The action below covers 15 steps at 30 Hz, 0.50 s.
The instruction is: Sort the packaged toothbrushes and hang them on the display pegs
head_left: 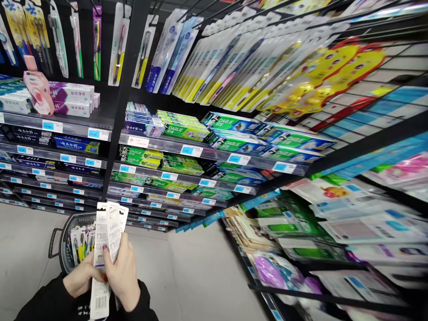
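Note:
Both my hands hold a few packaged toothbrushes [100,232], their white printed card backs facing me. My left hand [81,275] grips the pack with the barcode from its lower left side. Around the right side of the packs is my right hand [123,269], its thumb pressed on the front of the cards. Behind and below them stands a grey shopping basket [63,254] on the floor, with several packaged toothbrushes [79,243] inside. The fingers behind the cards are hidden.
Hanging toothbrushes [217,71] fill the hooks above the shelves. Boxes of toothpaste [234,129] line the shelf below, and a pink mouthwash bottle [38,87] stands to the left. Another rack of packaged goods [301,249] rises at the right. Pale floor tiles [194,272] lie between.

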Each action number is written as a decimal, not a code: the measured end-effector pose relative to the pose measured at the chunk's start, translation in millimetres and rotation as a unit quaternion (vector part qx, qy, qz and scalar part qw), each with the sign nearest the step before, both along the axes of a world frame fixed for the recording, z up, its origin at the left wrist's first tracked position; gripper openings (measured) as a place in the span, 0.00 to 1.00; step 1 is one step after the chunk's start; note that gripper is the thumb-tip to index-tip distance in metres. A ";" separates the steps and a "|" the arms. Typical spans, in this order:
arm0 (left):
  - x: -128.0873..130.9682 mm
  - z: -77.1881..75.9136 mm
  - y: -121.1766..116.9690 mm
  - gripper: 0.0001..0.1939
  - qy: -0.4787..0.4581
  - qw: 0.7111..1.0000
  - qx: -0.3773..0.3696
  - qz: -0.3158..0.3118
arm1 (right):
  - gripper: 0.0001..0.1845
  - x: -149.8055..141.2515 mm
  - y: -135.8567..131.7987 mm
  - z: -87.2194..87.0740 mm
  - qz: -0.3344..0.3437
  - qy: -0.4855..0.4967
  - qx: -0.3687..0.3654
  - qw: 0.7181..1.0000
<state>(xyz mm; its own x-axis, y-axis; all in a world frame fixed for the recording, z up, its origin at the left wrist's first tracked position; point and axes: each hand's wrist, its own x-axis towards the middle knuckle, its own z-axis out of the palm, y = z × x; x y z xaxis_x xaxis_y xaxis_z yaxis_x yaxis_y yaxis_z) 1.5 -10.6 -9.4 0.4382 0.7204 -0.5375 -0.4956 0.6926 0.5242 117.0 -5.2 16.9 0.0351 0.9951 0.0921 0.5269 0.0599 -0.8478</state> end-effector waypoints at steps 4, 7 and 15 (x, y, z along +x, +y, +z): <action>-1.7 5.1 4.0 0.37 -0.009 1.000 0.026 -0.003 | 0.18 5.8 2.0 4.7 0.006 0.272 -0.025 0.962; -9.2 2.4 7.1 0.30 -0.036 0.999 0.039 0.011 | 0.23 16.7 7.3 14.4 -0.006 0.532 -0.100 0.841; -17.6 -3.8 8.9 0.28 -0.041 0.998 0.029 0.030 | 0.21 33.2 18.2 18.2 -0.044 0.543 -0.213 0.811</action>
<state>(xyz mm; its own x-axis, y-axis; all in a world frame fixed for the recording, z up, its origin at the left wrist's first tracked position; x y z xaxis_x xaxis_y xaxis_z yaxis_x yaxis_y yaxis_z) -16.1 -1.6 -13.1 0.4352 0.7752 -0.4579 -0.5779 0.6305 0.5182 150.2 13.0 35.0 -0.0608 0.9180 -0.3919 -0.5586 -0.3567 -0.7488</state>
